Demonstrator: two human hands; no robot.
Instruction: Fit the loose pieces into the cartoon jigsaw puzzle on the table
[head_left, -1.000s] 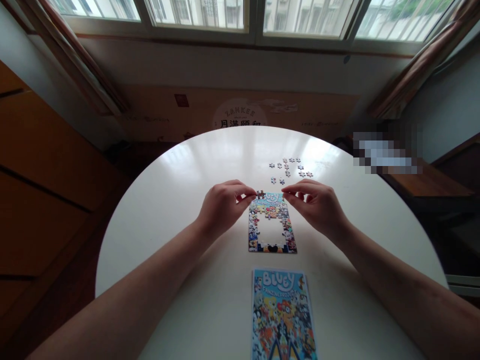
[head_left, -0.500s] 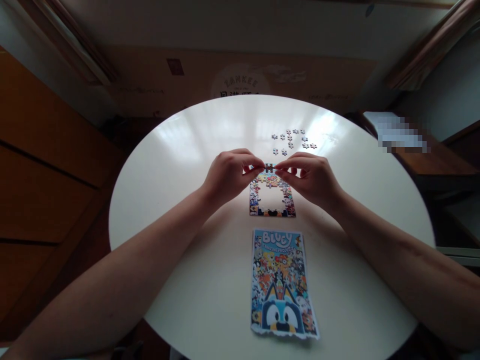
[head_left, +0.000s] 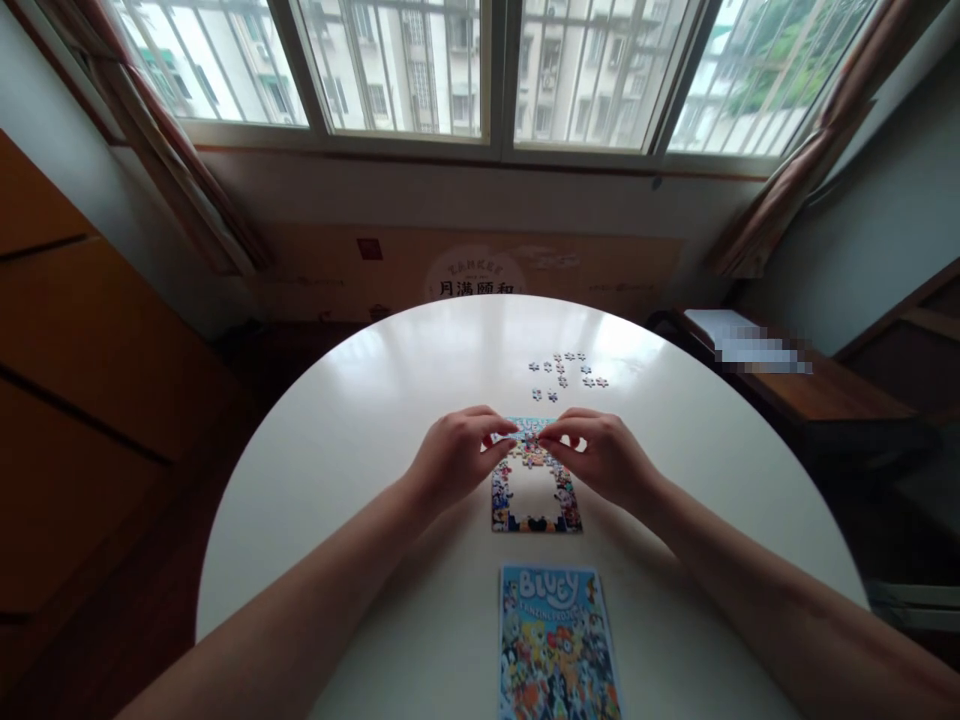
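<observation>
A partly built jigsaw puzzle (head_left: 534, 495) lies flat on the round white table (head_left: 360, 450), its frame filled and its middle bare. My left hand (head_left: 456, 458) and my right hand (head_left: 600, 458) meet above its top edge. Both pinch one small puzzle piece (head_left: 530, 437) between thumb and fingertips. The piece sits just over the puzzle's upper rows. A colourful "Bluey" reference picture (head_left: 556, 645) lies nearer to me, below the puzzle.
Several loose puzzle pieces (head_left: 566, 370) are scattered beyond the puzzle, towards the window (head_left: 480, 70). A wooden cabinet (head_left: 75, 380) stands at the left and a dark wooden bench (head_left: 817, 390) at the right. A cardboard panel (head_left: 472, 260) leans under the window sill.
The piece was first in my left fingers alone; my right hand closed in and now pinches it too. The camera tilted down, then back up.
</observation>
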